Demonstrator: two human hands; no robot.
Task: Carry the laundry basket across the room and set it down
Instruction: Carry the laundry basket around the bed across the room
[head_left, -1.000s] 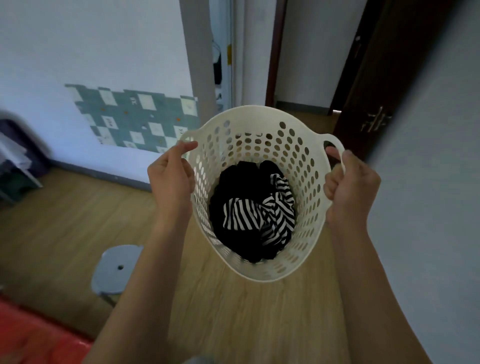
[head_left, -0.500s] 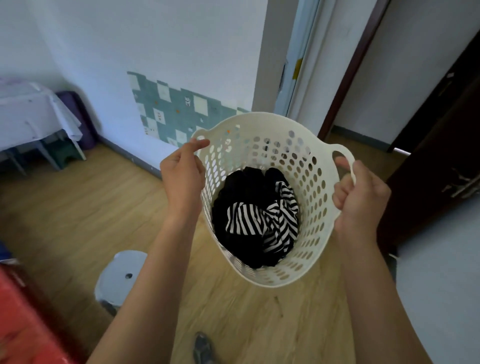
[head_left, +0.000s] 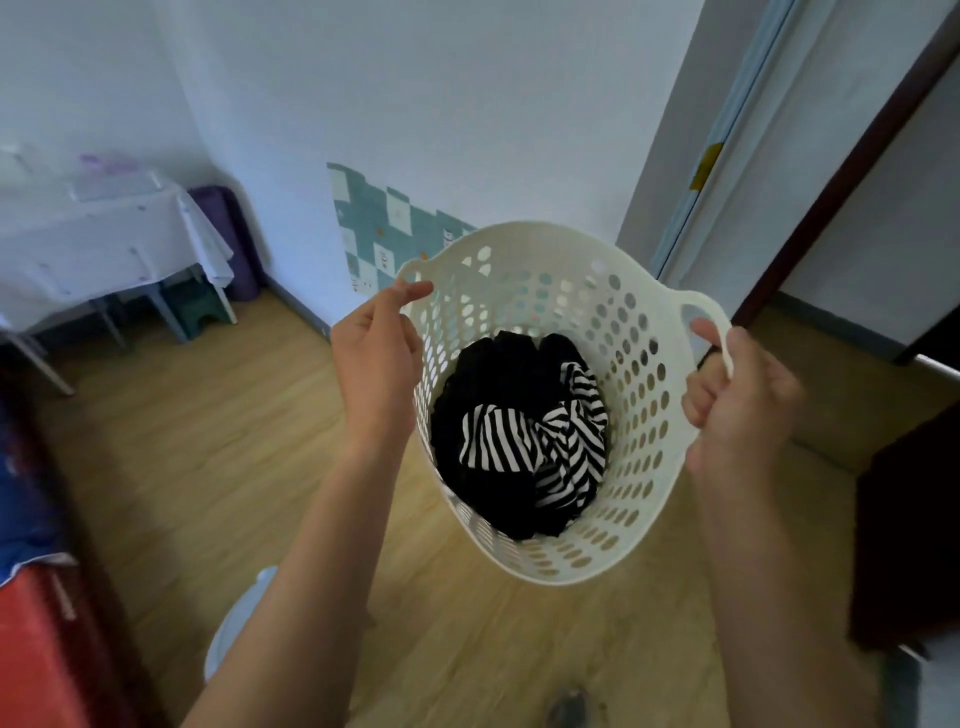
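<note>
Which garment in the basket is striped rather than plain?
The black-and-white striped garment, lying toward the right hand; the black garment beside it shows no pattern.

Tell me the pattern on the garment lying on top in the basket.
Black and white stripes on the garment, seen clearly in the head view.

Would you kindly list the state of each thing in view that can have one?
basket: held off the floor, tilted, part full
clothes: bunched in the basket's bottom
left hand: shut on the basket's left handle
right hand: shut on the basket's right handle
table: covered by a white cloth
</note>
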